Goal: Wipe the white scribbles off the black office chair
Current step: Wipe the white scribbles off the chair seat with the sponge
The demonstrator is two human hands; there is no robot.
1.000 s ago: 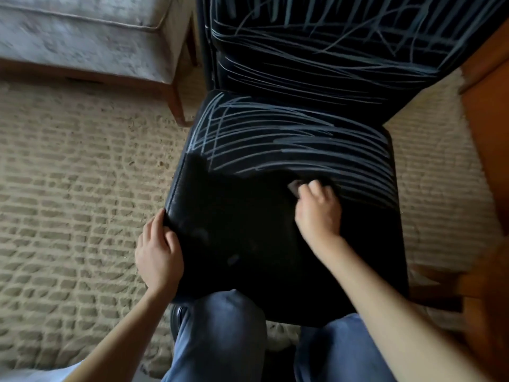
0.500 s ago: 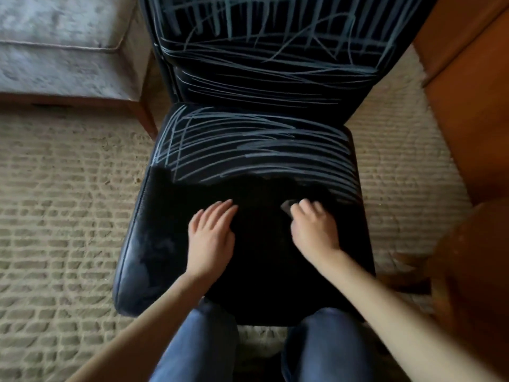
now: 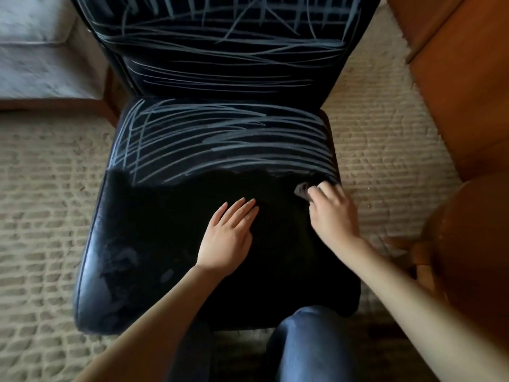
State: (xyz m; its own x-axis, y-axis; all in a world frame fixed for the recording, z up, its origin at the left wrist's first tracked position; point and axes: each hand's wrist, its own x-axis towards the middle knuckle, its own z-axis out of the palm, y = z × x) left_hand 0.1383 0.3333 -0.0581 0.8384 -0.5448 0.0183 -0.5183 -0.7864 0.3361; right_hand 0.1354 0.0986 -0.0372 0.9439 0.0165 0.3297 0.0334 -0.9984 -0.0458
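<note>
Seat of black office chair partly cleaned; both hands on seat.

White scribbles cover the backrest and the rear half of the seat; the front half is bare black, with faint smears at the front left corner. Left hand lies flat on mid-seat, fingers straight and together, grasping nothing. Right hand is at the seat's right edge, fingers curled over a small grey cloth pressed against the lowest scribble lines. Chair stands on beige carpet, between a pale upholstered bench and brown wooden furniture. A jeans-clad knee is at the seat's front.
</note>
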